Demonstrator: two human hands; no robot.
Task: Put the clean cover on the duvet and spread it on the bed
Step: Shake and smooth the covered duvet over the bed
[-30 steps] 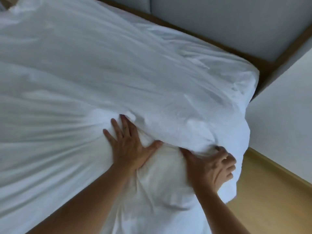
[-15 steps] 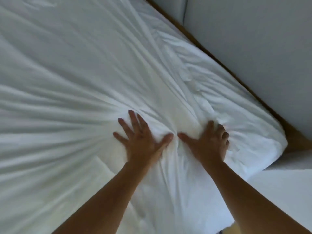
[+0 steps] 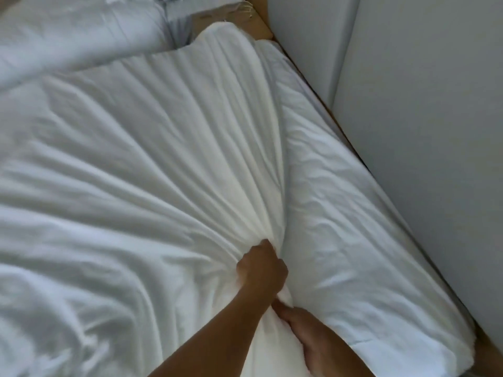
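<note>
Grey padded wall panels (image 3: 408, 131) and a wooden bed rail (image 3: 261, 28) close off the right, blurred pillows (image 3: 81, 34) lie upper left, and the soft white duvet (image 3: 136, 186) fills the centre, its creases fanning from the left hand's (image 3: 261, 270) clenched fistful, while the right hand (image 3: 313, 336) pinches a fold just below.

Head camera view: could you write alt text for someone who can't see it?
A person's left hand and right hand grip a bunched fold of a white duvet, creases fanning out from the grip. A grey wall runs alongside.
</note>
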